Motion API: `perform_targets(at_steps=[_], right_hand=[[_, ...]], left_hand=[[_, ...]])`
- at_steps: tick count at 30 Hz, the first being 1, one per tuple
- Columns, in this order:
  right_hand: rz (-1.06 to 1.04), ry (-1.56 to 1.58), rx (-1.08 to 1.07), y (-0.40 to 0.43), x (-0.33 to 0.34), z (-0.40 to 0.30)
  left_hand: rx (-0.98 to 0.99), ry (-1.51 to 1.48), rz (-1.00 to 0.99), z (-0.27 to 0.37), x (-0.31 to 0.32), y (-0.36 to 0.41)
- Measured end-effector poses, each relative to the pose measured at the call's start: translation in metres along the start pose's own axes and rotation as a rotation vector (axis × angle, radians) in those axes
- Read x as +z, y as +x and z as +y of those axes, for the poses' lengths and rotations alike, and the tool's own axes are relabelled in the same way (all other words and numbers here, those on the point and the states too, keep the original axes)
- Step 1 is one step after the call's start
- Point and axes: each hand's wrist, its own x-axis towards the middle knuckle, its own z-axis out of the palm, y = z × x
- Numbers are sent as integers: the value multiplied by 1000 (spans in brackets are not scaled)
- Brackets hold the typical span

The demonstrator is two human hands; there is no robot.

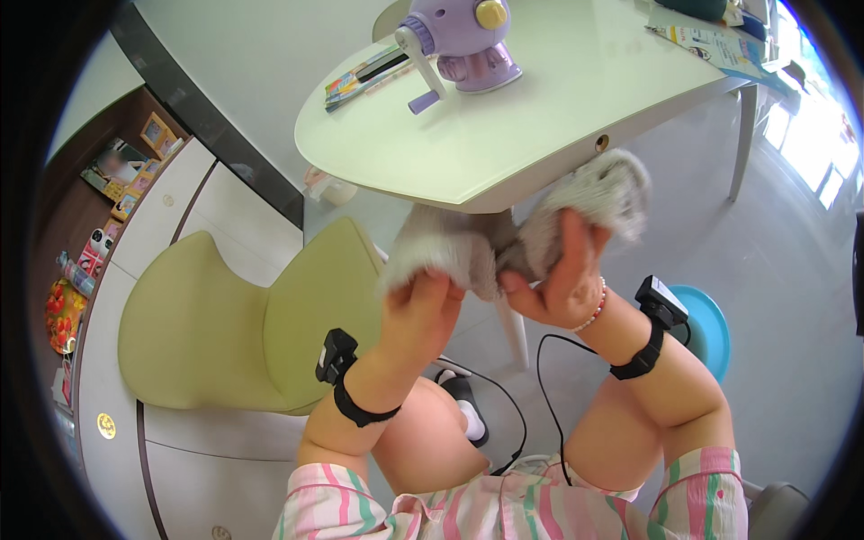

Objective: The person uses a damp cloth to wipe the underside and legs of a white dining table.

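A grey, fluffy cloth (449, 253) is bunched between my hands, just off the near edge of the white table (432, 152). My left hand (420, 314) grips one side of it, with the fingertips tucked into the pile. On the other side, my right hand (567, 283) pinches the cloth between thumb and fingers. Part of the cloth is blurred, and its middle lies in shadow by the table edge. Both wrists carry black strapped devices with cables, and a beaded bracelet (599, 305) circles the right wrist.
On the table stand a purple hand-cranked device (466, 40) and, beside it, a colourful printed packet (351, 84). Printed sheets (715, 50) lie at the far right. A green chair (209, 331) is at left, before a white cabinet (223, 223); a blue round stool (705, 331) is at right.
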Motion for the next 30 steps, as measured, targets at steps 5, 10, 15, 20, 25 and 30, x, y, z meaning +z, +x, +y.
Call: perform_targets(at_steps=[5,10,15,20,25,30], right_hand=[[24,-172,76,27,-10,-9],[-211,-124,-136,34,-18,-9],[-177,-305,39,32,-33,11],[3,-183,183,37,-32,25],[-4,-302,209,50,-43,42],[59,-190,287,37,-34,46]], left_hand=[[21,-227,35,13,21,19],[-19,-275,97,5,7,20],[-31,-348,68,0,29,23],[18,-397,-91,-20,22,27],[23,-339,-71,-17,29,24],[120,-261,-48,-13,39,20]])
